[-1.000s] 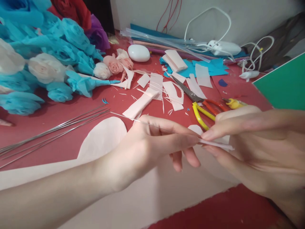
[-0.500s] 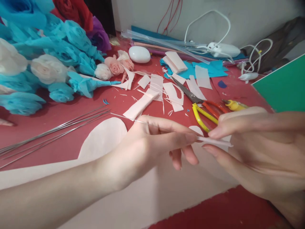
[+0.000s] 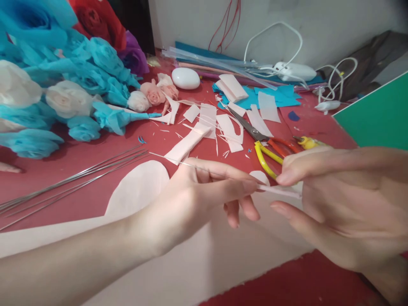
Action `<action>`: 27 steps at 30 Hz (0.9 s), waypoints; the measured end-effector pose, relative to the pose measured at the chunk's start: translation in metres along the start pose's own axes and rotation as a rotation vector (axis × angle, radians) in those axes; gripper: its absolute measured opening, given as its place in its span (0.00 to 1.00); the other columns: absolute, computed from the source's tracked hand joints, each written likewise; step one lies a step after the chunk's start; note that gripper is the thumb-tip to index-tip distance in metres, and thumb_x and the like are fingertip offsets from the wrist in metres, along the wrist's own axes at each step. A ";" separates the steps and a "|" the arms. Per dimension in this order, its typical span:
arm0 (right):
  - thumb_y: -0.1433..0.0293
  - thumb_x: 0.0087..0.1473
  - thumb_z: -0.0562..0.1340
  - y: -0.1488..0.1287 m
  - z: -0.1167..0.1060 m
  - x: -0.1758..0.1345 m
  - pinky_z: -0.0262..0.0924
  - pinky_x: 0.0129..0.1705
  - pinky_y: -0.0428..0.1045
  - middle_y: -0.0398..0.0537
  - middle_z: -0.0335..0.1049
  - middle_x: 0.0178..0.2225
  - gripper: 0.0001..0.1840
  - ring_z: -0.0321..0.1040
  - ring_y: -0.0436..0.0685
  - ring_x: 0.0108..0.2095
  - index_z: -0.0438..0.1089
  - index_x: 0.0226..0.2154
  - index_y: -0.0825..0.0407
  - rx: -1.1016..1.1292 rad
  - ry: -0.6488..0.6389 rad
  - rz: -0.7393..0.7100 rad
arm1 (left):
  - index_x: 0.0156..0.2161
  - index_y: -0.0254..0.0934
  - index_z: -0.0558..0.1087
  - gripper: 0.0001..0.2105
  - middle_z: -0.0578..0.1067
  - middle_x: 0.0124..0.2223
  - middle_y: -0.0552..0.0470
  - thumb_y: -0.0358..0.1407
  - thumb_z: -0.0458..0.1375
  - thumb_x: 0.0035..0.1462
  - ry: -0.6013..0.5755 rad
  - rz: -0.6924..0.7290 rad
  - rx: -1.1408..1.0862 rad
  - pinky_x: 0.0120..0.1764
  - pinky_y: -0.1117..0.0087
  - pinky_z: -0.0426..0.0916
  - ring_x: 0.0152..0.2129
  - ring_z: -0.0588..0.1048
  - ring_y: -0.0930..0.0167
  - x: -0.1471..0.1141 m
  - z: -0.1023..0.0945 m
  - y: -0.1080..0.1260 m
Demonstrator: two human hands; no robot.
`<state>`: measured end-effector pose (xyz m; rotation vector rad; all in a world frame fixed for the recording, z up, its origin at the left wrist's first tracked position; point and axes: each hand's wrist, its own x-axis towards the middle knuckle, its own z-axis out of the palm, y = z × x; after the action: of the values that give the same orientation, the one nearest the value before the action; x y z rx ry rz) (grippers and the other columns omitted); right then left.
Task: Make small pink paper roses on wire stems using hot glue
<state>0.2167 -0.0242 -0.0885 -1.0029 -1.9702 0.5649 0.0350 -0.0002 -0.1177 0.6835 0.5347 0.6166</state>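
Note:
My left hand [image 3: 197, 195] pinches a thin metal wire [image 3: 168, 158] between thumb and fingers. Its back end sticks out over the wrist side. Toward the right, the wire's other end is wrapped in pale pink paper [image 3: 283, 192]. My right hand [image 3: 347, 208] is open around that wrapped end, palm showing, with thumb and forefinger apart; whether a fingertip touches the paper I cannot tell. Beneath both hands lies a large pale pink paper sheet [image 3: 178, 267] with a rounded lobe. Several loose wires [image 3: 86, 174] lie to the left of my left hand.
Blue paper flowers [image 3: 76, 63] crowd the left, beside small pink ones [image 3: 154, 93]. Paper scraps [image 3: 188, 142] and scissors [image 3: 255, 132] lie beyond my hands, near a yellow handle [image 3: 264, 161]. At the back are a white oval case [image 3: 185, 78] and a power strip [image 3: 295, 71]. A green board [image 3: 379, 117] stands right.
My right thumb and forefinger have spread farther apart at the wrapped end. The left hand keeps its pinch on the wire. The whole view has shifted slightly.

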 end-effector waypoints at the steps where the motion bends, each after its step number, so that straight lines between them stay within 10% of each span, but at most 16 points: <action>1: 0.85 0.34 0.63 -0.001 0.000 0.001 0.67 0.31 0.45 0.40 0.69 0.30 0.24 0.66 0.50 0.29 0.68 0.37 0.51 0.003 0.017 -0.026 | 0.26 0.36 0.78 0.08 0.75 0.21 0.56 0.29 0.57 0.50 0.004 -0.004 -0.003 0.22 0.84 0.65 0.17 0.68 0.81 0.000 0.000 0.000; 9: 0.79 0.43 0.61 -0.014 0.000 0.002 0.69 0.37 0.40 0.45 0.73 0.33 0.12 0.70 0.48 0.27 0.71 0.34 0.53 -0.175 -0.022 0.206 | 0.25 0.33 0.78 0.08 0.75 0.20 0.56 0.27 0.57 0.50 0.034 0.003 -0.040 0.22 0.85 0.64 0.15 0.68 0.82 -0.001 0.003 -0.001; 15: 0.79 0.49 0.61 -0.014 -0.002 0.001 0.63 0.42 0.31 0.48 0.74 0.32 0.07 0.72 0.45 0.30 0.73 0.32 0.58 -0.365 -0.013 -0.017 | 0.23 0.33 0.78 0.10 0.76 0.19 0.55 0.26 0.56 0.50 0.049 0.006 -0.033 0.21 0.85 0.63 0.14 0.68 0.82 0.000 0.004 0.000; 20: 0.73 0.55 0.55 -0.011 -0.017 0.005 0.50 0.51 0.29 0.49 0.73 0.36 0.12 0.71 0.46 0.38 0.74 0.33 0.62 -0.675 -0.268 -0.328 | 0.25 0.33 0.79 0.09 0.76 0.19 0.55 0.25 0.57 0.50 0.077 0.015 -0.018 0.20 0.85 0.62 0.14 0.68 0.82 0.000 0.004 -0.001; 27: 0.78 0.51 0.58 -0.023 -0.010 0.008 0.57 0.51 0.33 0.47 0.74 0.29 0.08 0.70 0.49 0.41 0.73 0.31 0.57 -0.532 -0.104 -0.220 | 0.25 0.30 0.78 0.09 0.76 0.18 0.54 0.24 0.56 0.50 0.062 0.054 -0.063 0.20 0.85 0.63 0.14 0.69 0.82 0.001 0.005 -0.002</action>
<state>0.2122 -0.0305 -0.0637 -1.0603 -2.3483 -0.0402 0.0391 -0.0028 -0.1159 0.6221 0.5538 0.7040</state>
